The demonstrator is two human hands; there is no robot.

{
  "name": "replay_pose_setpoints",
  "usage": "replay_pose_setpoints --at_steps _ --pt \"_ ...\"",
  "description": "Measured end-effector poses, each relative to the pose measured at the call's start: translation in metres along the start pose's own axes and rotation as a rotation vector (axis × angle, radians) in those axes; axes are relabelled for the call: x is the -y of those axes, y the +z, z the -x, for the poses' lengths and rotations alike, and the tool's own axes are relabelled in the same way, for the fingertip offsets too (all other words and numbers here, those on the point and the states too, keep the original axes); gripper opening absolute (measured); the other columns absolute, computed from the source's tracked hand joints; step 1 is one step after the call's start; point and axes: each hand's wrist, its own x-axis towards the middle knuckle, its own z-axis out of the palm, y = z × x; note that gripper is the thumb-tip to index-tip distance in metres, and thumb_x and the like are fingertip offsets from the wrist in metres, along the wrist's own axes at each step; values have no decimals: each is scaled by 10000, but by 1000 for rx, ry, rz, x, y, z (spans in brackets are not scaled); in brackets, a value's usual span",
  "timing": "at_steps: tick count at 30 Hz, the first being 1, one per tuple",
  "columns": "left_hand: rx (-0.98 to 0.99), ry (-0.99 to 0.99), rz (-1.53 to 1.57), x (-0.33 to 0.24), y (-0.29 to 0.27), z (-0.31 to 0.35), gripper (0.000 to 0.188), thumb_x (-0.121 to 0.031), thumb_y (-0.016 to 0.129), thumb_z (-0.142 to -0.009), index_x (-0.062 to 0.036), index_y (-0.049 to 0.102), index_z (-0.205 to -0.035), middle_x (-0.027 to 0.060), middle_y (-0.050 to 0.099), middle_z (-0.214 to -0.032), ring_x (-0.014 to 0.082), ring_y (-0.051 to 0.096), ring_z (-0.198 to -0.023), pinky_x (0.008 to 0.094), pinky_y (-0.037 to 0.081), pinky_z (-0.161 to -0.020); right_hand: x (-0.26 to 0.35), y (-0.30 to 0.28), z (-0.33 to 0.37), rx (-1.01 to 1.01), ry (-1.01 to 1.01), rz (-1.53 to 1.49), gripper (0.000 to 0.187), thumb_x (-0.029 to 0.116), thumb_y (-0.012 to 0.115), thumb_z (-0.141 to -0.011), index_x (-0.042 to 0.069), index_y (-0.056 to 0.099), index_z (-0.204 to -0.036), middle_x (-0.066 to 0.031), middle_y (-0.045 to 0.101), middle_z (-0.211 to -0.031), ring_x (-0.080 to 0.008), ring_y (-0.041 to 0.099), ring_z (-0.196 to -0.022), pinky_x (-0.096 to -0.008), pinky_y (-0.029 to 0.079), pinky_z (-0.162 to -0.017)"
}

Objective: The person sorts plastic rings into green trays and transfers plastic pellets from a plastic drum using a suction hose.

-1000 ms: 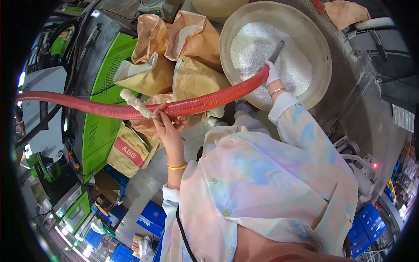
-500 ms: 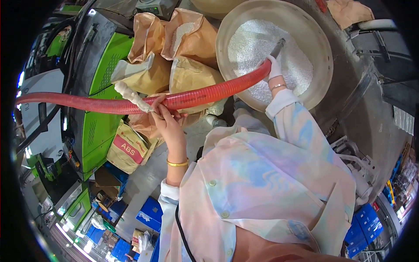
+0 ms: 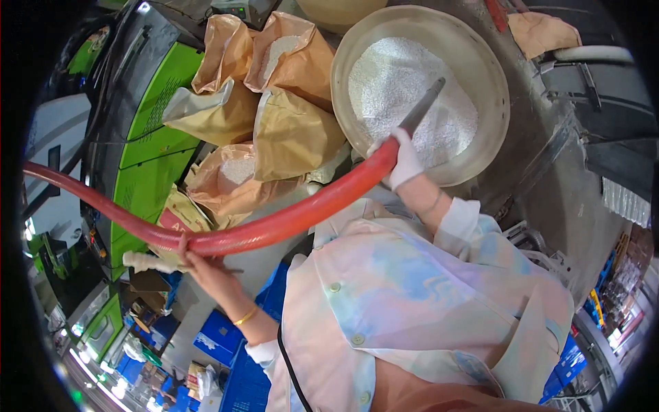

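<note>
A thick red ribbed hose (image 3: 274, 230) crosses in front of me, with a grey tube (image 3: 422, 110) at its right end. My right hand (image 3: 408, 159), in a white glove, is closed around the hose where the tube begins. The tube points over white pellets (image 3: 391, 75) in a large round beige tub (image 3: 491, 127); whether its tip touches them I cannot tell. My bare left hand (image 3: 211, 273) has its fingers around the hose farther left. A crumpled white thing (image 3: 147, 261), perhaps a glove, sticks out from the same hand.
Several open brown paper sacks (image 3: 298, 134) stand left of the tub, some showing white pellets. Beyond them is a green and black machine (image 3: 154, 103). Blue bins (image 3: 220, 338) sit at lower left. A brown paper piece (image 3: 544, 34) lies at upper right.
Both hands have come closer to me, the left also moving left, and the hose now sags lower. More of the grey tube shows above the pellets.
</note>
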Motion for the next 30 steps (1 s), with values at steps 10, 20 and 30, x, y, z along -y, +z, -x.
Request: replay_pose_setpoints --at_steps 10,20,30 --pt "59 -6 315 -17 -49 10 355 -271 375 -1033 -92 440 -1334 137 436 -1346 340 554 -1148 425 486 -981 -27 15 60 103 76 115 287 316 600 -868 62 467 -878 -104 543 -665 -275 570 -642 -434 513 -640" --pt "144 -63 346 26 -159 4 325 -294 369 -1034 -142 463 -1306 167 476 -1337 294 584 -1097 399 512 -925 -122 -64 119 163 -2 54 233 237 618 -855 47 485 -880 -101 547 -671 -260 567 -652 -412 509 -688" --pt "187 1 319 23 -199 7 347 -292 376 -1033 -117 452 -1323 149 523 -1217 291 591 -1072 415 518 -922 -157 -89 192 140 -119 -36 235 189 652 -842 55 459 -828 -82 559 -725 -254 577 -689 -410 522 -707"
